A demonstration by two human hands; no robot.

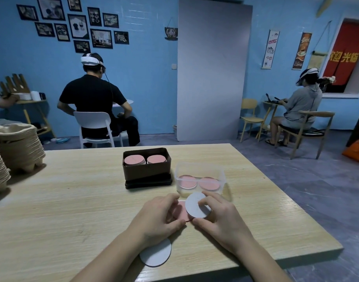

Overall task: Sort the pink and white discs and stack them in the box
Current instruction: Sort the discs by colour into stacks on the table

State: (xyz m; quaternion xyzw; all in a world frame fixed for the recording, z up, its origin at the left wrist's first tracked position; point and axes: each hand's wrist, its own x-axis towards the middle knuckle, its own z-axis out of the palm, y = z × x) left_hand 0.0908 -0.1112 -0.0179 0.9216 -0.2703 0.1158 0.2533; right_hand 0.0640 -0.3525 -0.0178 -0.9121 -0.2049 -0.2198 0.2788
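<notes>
Pale wooden table [73, 200] in a blue-walled room, seen from the near edge. Right hand [221, 218]: thumb and fingers clamped on a white disc [195, 206], held tilted just above the tabletop. Left hand [156, 218]: fingers curled over the far edge and thumb at the near edge of a pink disc [180, 210], which lies on the table, partly covered by the raised white one. A second white disc [156, 255] lies flat under the left wrist, near the table's front edge. Just beyond the hands, a clear tub [199, 166] holds two pink discs side by side [187, 181]. To its left stands a dark box [147, 171] containing two pink stacks [134, 160], also side by side. Stacked egg trays [18, 147] occupy the table's far left. Behind, two seated people wearing headsets face away.
</notes>
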